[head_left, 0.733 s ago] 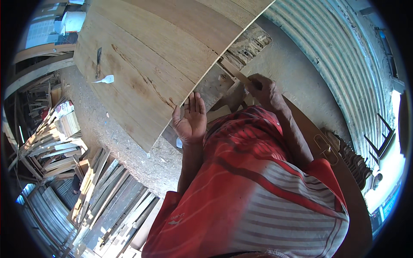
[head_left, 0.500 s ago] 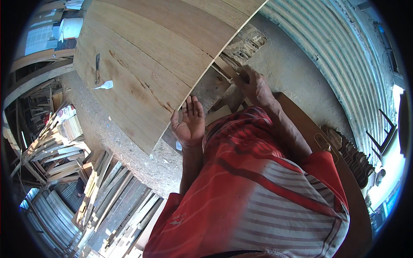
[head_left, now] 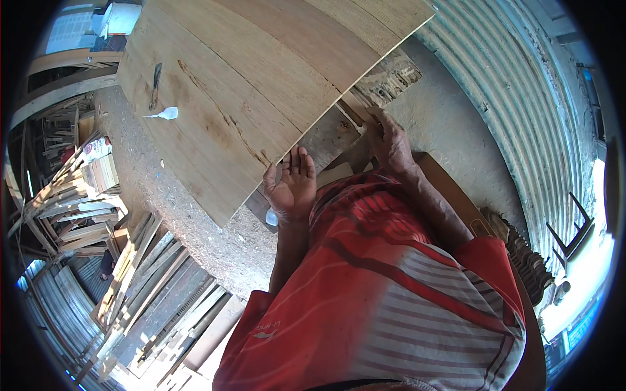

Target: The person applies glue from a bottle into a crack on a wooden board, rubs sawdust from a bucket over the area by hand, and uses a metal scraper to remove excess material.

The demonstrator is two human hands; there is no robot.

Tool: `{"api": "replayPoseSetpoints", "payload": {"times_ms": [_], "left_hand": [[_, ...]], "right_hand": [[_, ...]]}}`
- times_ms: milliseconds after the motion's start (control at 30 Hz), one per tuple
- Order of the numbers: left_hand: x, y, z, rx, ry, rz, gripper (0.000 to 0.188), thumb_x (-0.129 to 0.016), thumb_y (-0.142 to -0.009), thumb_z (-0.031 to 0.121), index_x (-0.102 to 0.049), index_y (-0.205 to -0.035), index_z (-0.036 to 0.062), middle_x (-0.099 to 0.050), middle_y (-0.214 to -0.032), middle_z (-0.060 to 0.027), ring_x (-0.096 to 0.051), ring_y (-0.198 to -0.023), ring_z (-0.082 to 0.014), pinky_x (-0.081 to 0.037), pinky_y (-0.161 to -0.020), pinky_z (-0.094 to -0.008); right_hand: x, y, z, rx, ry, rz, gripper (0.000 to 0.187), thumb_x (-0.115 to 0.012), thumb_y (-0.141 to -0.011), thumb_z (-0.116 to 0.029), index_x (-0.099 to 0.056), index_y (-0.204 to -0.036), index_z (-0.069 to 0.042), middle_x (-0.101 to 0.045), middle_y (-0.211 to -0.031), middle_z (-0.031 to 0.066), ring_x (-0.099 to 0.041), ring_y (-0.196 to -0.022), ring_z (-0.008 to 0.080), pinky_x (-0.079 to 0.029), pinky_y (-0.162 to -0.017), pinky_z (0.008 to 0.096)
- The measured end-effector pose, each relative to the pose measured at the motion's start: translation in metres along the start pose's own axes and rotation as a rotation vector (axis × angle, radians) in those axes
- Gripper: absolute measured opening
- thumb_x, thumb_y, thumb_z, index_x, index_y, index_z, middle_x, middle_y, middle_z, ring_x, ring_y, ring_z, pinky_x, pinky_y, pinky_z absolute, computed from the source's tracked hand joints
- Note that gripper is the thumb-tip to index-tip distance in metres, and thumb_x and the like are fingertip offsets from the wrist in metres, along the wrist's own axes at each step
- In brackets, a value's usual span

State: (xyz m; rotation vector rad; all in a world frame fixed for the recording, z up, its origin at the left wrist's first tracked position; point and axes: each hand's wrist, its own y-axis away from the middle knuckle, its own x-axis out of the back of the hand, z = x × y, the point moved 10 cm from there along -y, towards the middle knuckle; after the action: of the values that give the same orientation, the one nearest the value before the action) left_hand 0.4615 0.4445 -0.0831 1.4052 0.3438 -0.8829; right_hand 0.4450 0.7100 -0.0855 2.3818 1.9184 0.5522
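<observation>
A large panel of joined wooden boards (head_left: 248,85) fills the upper middle, its thin edge running diagonally towards me. My left hand (head_left: 292,190) is palm up beside that edge. Its fingers are stretched out, with thumb and fingertips reaching the edge and nothing resting in the palm. Farther right, my right hand (head_left: 391,144) is closed, its back towards me, at the end of a brown wooden strip (head_left: 354,107) that runs beside the panel's edge; its fingertips are partly hidden. On the panel lie a white nozzle-tipped bottle (head_left: 168,113) and a dark narrow chisel-like tool (head_left: 156,85).
Below the panel's edge sits a rough wooden block (head_left: 394,77). Corrugated metal sheeting (head_left: 515,111) stands along the right. Stacked timber offcuts (head_left: 85,221) and long boards (head_left: 173,300) lie at the left. A brown wooden piece with a rounded end (head_left: 450,186) is beside my right forearm.
The view has shifted slightly, so the panel appears farther right. My right hand has turned a little and shows more of its back. The left hand keeps its palm-up pose.
</observation>
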Motion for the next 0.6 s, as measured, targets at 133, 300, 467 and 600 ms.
{"api": "replayPoseSetpoints", "payload": {"times_ms": [133, 300, 467, 600], "left_hand": [[-0.005, 0.008, 0.004, 0.025, -0.147, -0.040, 0.055, -0.061, -0.098, 0.030, -0.048, -0.141, -0.0043, -0.058, -0.140, -0.0192, -0.056, -0.127, -0.0316, -0.043, -0.113, -0.0456], [-0.071, 0.030, 0.012, -0.096, -1.536, -0.097, 0.048, -0.058, -0.105, 0.037, -0.057, -0.129, -0.0038, -0.072, -0.118, -0.0156, -0.070, -0.089, -0.0204, -0.054, -0.091, -0.0398], [-0.197, 0.014, -0.026, -1.229, -2.219, -0.617, 0.056, -0.074, -0.093, 0.032, -0.056, -0.137, 0.0035, -0.053, -0.143, -0.0205, -0.048, -0.132, -0.0398, -0.041, -0.110, -0.0545], [-0.185, -0.026, -0.037, -1.323, -2.358, -0.678, 0.055, -0.070, -0.095, 0.035, -0.056, -0.140, 0.0080, -0.042, -0.153, -0.0187, -0.035, -0.144, -0.0433, -0.030, -0.115, -0.0625]], "right_hand": [[0.002, -0.005, -0.001, 0.029, -0.011, 0.005, 0.028, -0.064, -0.099, -0.010, -0.062, -0.126, -0.004, -0.068, -0.110, 0.0229, -0.069, -0.102, 0.0402, -0.055, -0.085, 0.0446], [0.005, -0.003, -0.004, 0.132, 0.058, 0.029, 0.031, -0.066, -0.098, -0.010, -0.062, -0.129, -0.004, -0.069, -0.110, 0.0233, -0.070, -0.101, 0.0391, -0.055, -0.085, 0.0445], [0.007, -0.004, -0.017, 0.244, 0.058, 0.084, 0.031, -0.066, -0.099, -0.011, -0.064, -0.130, -0.004, -0.070, -0.107, 0.0221, -0.071, -0.096, 0.0372, -0.055, -0.083, 0.0423], [0.002, -0.005, -0.017, 0.211, 0.108, 0.087, 0.030, -0.067, -0.099, -0.012, -0.066, -0.129, -0.005, -0.071, -0.106, 0.0208, -0.072, -0.092, 0.0344, -0.056, -0.080, 0.0414]]}}
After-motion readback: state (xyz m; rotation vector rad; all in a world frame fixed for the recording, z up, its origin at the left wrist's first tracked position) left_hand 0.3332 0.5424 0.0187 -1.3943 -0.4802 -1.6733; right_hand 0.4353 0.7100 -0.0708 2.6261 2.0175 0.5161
